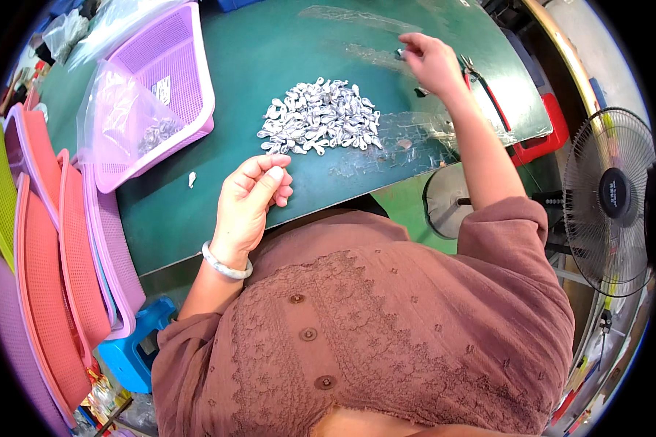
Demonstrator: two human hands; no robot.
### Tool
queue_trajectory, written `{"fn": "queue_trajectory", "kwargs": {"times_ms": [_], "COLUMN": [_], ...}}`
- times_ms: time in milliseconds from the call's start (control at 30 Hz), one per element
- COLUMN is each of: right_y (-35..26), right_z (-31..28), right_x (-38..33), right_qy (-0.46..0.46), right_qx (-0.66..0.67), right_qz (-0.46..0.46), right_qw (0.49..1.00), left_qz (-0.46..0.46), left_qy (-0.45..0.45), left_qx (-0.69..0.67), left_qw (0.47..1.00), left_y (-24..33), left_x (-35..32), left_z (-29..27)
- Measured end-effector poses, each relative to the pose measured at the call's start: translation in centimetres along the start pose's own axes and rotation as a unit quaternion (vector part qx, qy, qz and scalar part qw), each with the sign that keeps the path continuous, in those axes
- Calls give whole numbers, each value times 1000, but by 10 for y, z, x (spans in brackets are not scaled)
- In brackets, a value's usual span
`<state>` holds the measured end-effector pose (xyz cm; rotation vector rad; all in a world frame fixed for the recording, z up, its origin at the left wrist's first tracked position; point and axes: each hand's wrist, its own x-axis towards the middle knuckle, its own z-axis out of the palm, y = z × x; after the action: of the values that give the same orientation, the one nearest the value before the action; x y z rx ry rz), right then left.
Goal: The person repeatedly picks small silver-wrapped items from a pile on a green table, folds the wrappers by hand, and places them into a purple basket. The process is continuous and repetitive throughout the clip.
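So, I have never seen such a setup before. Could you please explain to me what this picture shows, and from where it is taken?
There is no robot here: these are a person's two bare hands. The single picture comes from a wide fisheye camera on the person's head, looking down, so straight edges bend.

On the green tabletop lies a heap of small silver-grey, teardrop-shaped pieces. To its left is a lilac perforated plastic basket with a clear plastic bag; to its right, red-handled metal pliers.

The left hand is curled at the heap's near edge; I cannot tell whether it holds anything. The right hand is beyond the heap, something tiny at its fingertips, too small to identify.
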<state>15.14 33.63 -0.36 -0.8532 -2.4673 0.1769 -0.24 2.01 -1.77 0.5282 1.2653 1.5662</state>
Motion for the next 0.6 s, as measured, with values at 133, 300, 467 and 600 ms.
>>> {"fn": "queue_trajectory", "kwargs": {"times_ms": [133,300,467,600], "right_y": [28,-28,-115,-147], "right_z": [11,8,11,13], "right_x": [8,-4,-31,-42], "right_qy": [-41,16,-69,-97], "right_qx": [-137,-47,169,173], "right_qz": [-4,-106,-259,-309], "right_qw": [990,993,948,930], "left_qz": [5,30,47,34], "left_qy": [3,25,44,33], "left_qx": [-1,-41,-87,-87], "left_qw": [1000,998,994,995], "left_y": [-2,-5,-9,-7], "left_x": [0,-1,-2,-3], "left_z": [-1,-4,-10,-10]}}
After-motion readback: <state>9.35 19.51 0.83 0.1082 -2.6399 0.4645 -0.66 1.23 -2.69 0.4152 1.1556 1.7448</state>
